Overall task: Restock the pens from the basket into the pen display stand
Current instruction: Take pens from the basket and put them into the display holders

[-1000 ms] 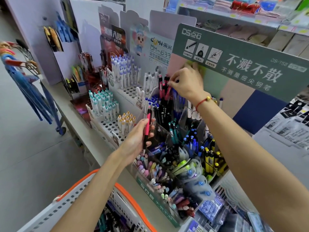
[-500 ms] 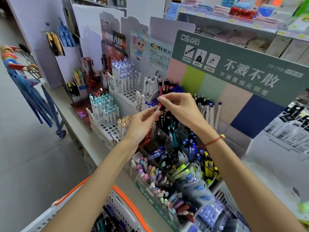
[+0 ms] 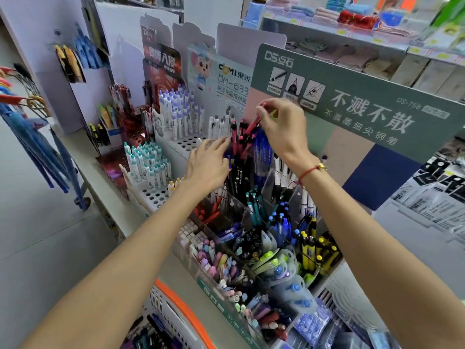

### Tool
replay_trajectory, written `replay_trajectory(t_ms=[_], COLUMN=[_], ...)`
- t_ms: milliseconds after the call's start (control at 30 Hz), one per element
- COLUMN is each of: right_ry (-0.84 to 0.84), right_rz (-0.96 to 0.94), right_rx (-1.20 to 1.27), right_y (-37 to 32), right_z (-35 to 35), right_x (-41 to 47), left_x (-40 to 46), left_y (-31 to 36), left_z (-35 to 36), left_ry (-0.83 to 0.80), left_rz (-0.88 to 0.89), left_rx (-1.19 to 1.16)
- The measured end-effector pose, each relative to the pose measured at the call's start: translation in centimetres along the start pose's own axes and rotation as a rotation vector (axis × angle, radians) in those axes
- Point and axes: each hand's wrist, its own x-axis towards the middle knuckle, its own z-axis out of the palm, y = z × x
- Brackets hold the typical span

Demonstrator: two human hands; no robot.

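My right hand (image 3: 281, 127) is raised above the back row of the pen display stand (image 3: 251, 222) and pinches the top end of a red pen (image 3: 254, 124) between thumb and fingertips. The pen is tilted, and its lower end goes down among the other red and black pens (image 3: 239, 142) that stand in that back compartment. On the right wrist I see a thin red bracelet (image 3: 308, 172).

My left hand (image 3: 208, 165) is lower and just to the left, with the fingers stretched out and relaxed. The fingertips reach the same group of pens; I think they touch the pens, but the view there is blurred and I cannot be sure. This hand holds nothing.

The stand is on the worktop (image 3: 100, 177), with many compartments full of blue, teal, yellow and pastel pens. Behind it stands a green sign board (image 3: 352, 96) with white characters. To the left are white racks with rows of white pens (image 3: 181, 114).

The basket (image 3: 176, 313), white with an orange rim, is at the bottom edge of the view, below my left forearm, and some dark pens lie in it.
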Motion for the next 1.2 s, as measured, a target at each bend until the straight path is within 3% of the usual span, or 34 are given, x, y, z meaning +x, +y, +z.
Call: replay_trajectory(t_ms=[100, 433, 667, 800, 900, 1000, 1100, 1200], right_ry=[-0.134, -0.545, -0.718, -0.648, -0.403, -0.188, -0.186, -0.312], right_rz=[-0.020, -0.019, 0.106, 0.096, 0.005, -0.056, -0.063, -0.038], right_rx=[-0.149, -0.527, -0.350, -0.277, -0.204, -0.083, 0.079, 0.193], right_y=[0.1, -3.1, -2.3, -1.9, -2.1, -3.2, -5.0, -7.0], right_z=[0.7, 1.3, 3.8, 3.3, 2.7, 2.2, 2.1, 2.6], right_x=[0.6, 6.3, 4.7, 3.6, 1.0, -2.5, -6.7, -12.0], left_x=[-0.1, -0.3, 0.2, 0.1, -1.4, -4.9, -9.7, -15.3], left_y=[-0.5, -0.1, -0.4, -0.3, -0.1, -0.5, -3.0, -6.6], left_z=[-0.5, -0.8, -1.3, -1.3, -1.9, -2.5, -2.1, -0.9], left_ry=[-0.007, -0.068, -0.116, -0.107, 0.030, 0.185, 0.207, 0.165], left_rz=[0.031, 0.027, 0.028, 0.017, 0.028, -0.089, -0.213, -0.352], left_rx=[0.098, 0.081, 0.091, 0.067, -0.084, -0.306, -0.463, -0.553])
